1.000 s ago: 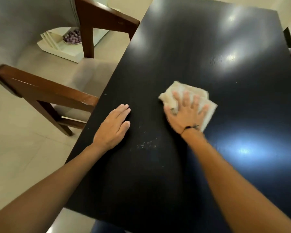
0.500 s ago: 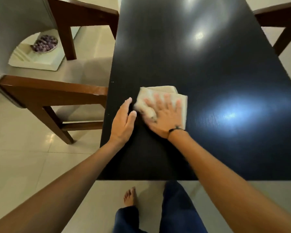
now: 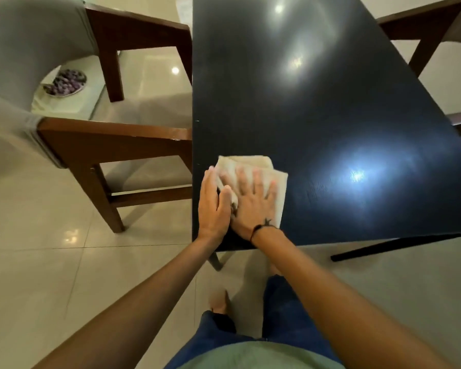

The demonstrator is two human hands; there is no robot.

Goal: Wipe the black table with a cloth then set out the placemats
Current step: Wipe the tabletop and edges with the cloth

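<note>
The cloth [image 3: 253,169] lies flat under your right hand [image 3: 253,206], whose fingers are spread wide, pressing it onto the table [image 3: 317,102] near its corner. Your left hand [image 3: 213,206], fingers straight, rests touching the cloth's left side, a chair [image 3: 112,139] beyond it.

Right hand [image 3: 253,201] flat, fingers spread; left hand [image 3: 213,206] flat alongside, apparently touching it.

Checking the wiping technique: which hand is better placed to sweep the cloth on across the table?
Probably the right hand: it lies flat on the cloth. The left hand stands beside it at the table edge.
</note>
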